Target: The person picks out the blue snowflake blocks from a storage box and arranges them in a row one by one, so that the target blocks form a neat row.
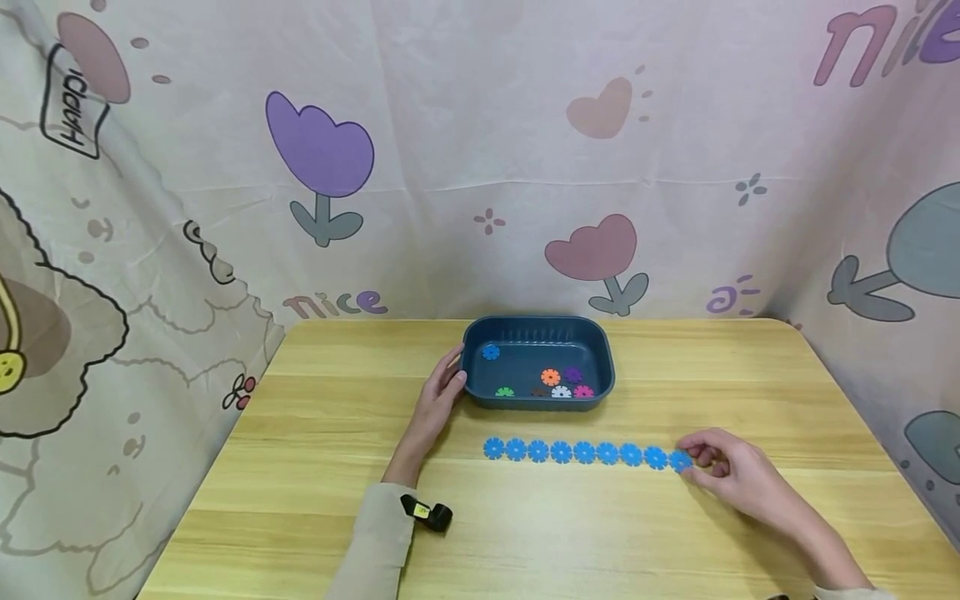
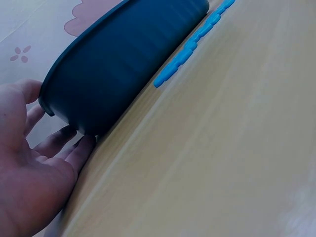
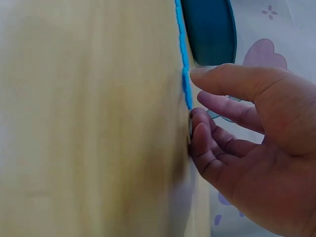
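A row of blue notched plastic discs (image 1: pixel 584 452), like snowflake building discs, lies edge to edge on the table. My right hand (image 1: pixel 738 475) pinches the blue disc (image 1: pixel 679 461) at the row's right end between thumb and fingertips. In the right wrist view that strip of discs (image 3: pixel 182 44) ends right at the fingers (image 3: pixel 200 140), seen nearly edge-on. My left hand (image 1: pixel 437 404) holds the left end of a dark blue plastic tray (image 1: pixel 537 403). The left wrist view has those fingers (image 2: pixel 81 150) against the tray's end wall, near the tabletop.
Inside the tray lie several loose discs, among them a blue disc (image 1: pixel 491 352), an orange disc (image 1: pixel 551 377) and a white disc (image 1: pixel 561 392). The wooden table (image 1: pixel 345 400) meets a printed cloth (image 1: pixel 450 150) at the back and sides.
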